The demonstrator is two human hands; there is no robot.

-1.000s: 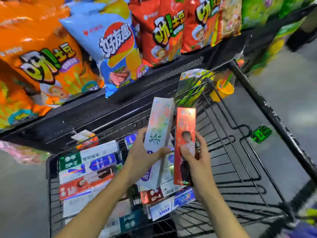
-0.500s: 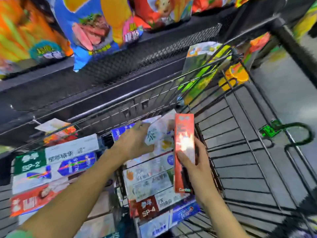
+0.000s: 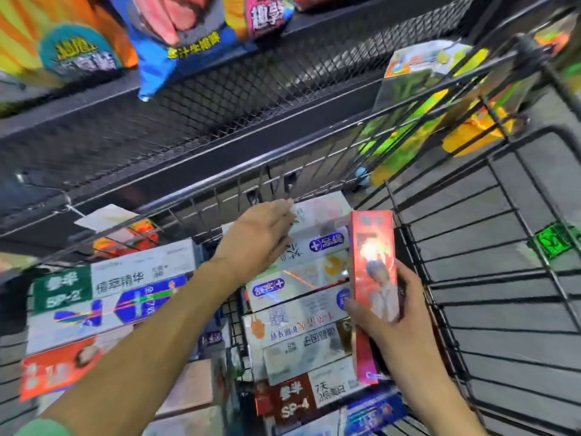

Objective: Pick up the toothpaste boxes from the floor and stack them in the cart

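Mostly done, judging by the load: two groups of toothpaste boxes were already stacked flat in the cart (image 3: 490,309), one row (image 3: 298,297) directly under and below the left hand (image 3: 257,237), a second stack (image 3: 103,297) well to that hand's left, beyond a wire divider. A pale white box (image 3: 320,215) was being pressed down onto the far end of the row by the left hand, fingers straight and laid flat on it, nothing pinched. A red box (image 3: 375,287) was held upright by the right hand (image 3: 399,313), fingers and thumb curled round its lower half; it was not yet laid down, and it stood just beside the right edge of the row. Remaining work, as a judgement: the red box was still to be placed, likely on the row or alongside it. Whether more boxes were left on the floor could not be told; the floor near the person was out of view. To the right of the right hand the cart bed was bare wire, so room was available. Ahead of both hands, the cart's far wall was set close against a black mesh shelf (image 3: 220,99) loaded with snack bags (image 3: 176,33). A yellow-green packaged item (image 3: 418,99) was hung at the cart's far right corner, well apart from the hands and not obstructing. Motion blur was heavy; box print was only partly legible.
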